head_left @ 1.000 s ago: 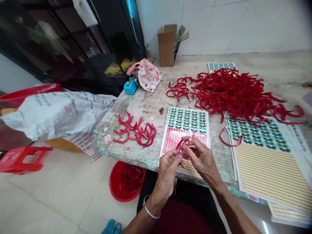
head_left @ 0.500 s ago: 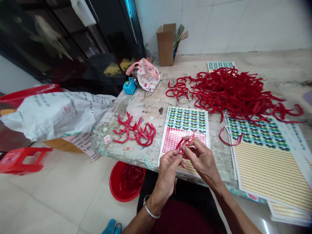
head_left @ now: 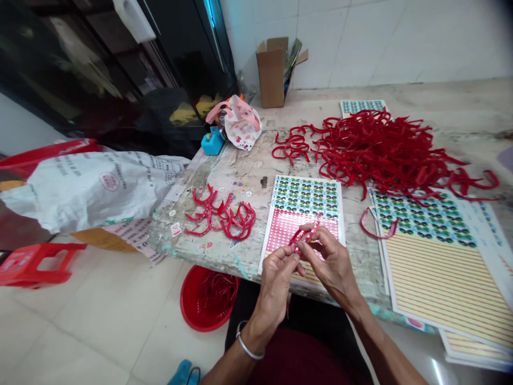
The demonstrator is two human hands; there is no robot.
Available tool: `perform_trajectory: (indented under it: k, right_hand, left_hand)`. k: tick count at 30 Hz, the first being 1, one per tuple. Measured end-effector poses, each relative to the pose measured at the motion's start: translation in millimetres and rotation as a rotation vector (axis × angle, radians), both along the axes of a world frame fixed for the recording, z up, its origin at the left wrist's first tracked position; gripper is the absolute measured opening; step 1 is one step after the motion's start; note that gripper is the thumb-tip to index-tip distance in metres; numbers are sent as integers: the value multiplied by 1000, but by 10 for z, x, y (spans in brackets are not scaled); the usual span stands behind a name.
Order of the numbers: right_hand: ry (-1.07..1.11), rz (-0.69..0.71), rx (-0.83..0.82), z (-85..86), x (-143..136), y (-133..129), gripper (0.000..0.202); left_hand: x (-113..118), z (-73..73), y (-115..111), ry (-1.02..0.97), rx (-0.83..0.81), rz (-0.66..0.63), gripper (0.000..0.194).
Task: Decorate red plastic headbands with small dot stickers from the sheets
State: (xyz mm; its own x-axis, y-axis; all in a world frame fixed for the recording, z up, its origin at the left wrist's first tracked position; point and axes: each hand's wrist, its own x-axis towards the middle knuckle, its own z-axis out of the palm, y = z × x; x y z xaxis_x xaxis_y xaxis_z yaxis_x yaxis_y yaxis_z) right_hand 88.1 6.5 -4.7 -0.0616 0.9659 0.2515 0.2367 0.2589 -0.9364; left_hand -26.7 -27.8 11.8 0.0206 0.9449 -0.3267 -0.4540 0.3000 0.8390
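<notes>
Both hands pinch one red curved band [head_left: 295,237] above a printed sheet [head_left: 306,195] near the table's front edge. My left hand [head_left: 278,272] grips its lower part between thumb and fingers. With thumb and index finger, my right hand [head_left: 329,258] holds the band close beside the left fingertips. A pink dotted strip [head_left: 313,229] shows along the band, rising past the right fingers. The sheet has green and blue pictures at the top, pink dotted strips in the middle and yellow stripes below, partly hidden by the hands.
Red bands lie in a small group [head_left: 240,222] at left and a large pile [head_left: 385,152] at back right. More printed sheets [head_left: 441,278] lie at right, with one band [head_left: 379,235] on their edge. A red bucket [head_left: 188,305] stands on the floor. Behind is a cardboard box [head_left: 271,77].
</notes>
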Motion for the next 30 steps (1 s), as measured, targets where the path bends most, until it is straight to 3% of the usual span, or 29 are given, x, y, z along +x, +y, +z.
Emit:
perform_trajectory:
  k: [12, 19, 30]
  right_hand:
    - [-108, -14, 63, 15, -19, -47, 10]
    - [-203, -168, 255, -13, -10, -81, 22]
    - [0, -202, -28, -48, 72, 8, 15]
  left_hand:
    - [0, -42, 51, 85, 25, 29, 18]
    - [-10, -12, 59, 167, 30, 26, 17]
    - [7, -38, -17, 160, 15, 7, 17]
